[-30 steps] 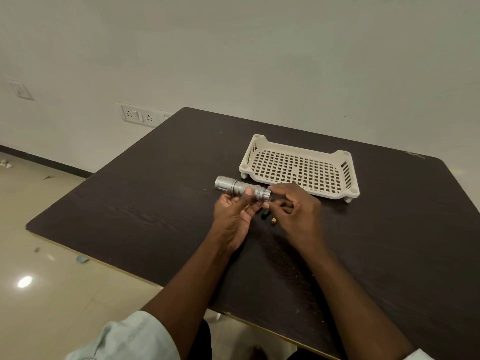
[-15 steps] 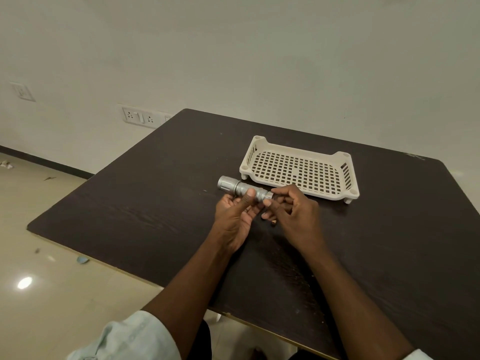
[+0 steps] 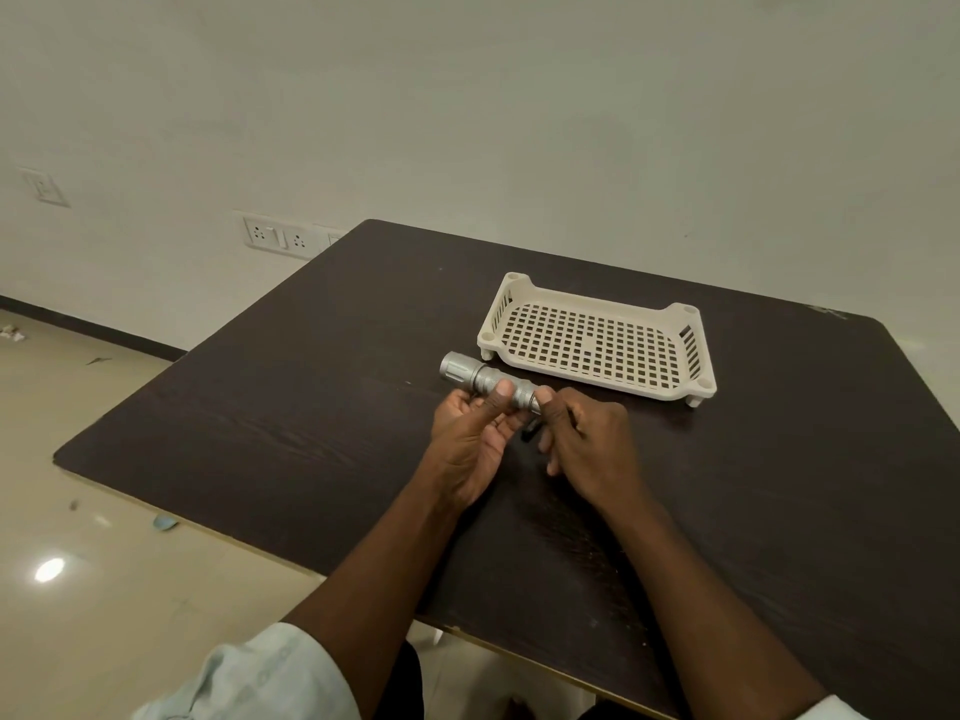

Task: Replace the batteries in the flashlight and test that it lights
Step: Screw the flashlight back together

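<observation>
Now the left hand (image 3: pixel 475 433) grips the ribbed silver metal flashlight (image 3: pixel 485 380); the right hand (image 3: pixel 584 439) pinches its tail end. Cross-threading or slipping could drop it onto the dark table (image 3: pixel 311 407).

Dark wood-grain table (image 3: pixel 291 433), bearing a cream perforated tray (image 3: pixel 670 387) at about one o'clock from its centre.

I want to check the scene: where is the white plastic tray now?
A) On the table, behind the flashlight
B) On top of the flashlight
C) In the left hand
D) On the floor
A: the tray stands on the table, beyond the flashlight held by both hands.
</observation>
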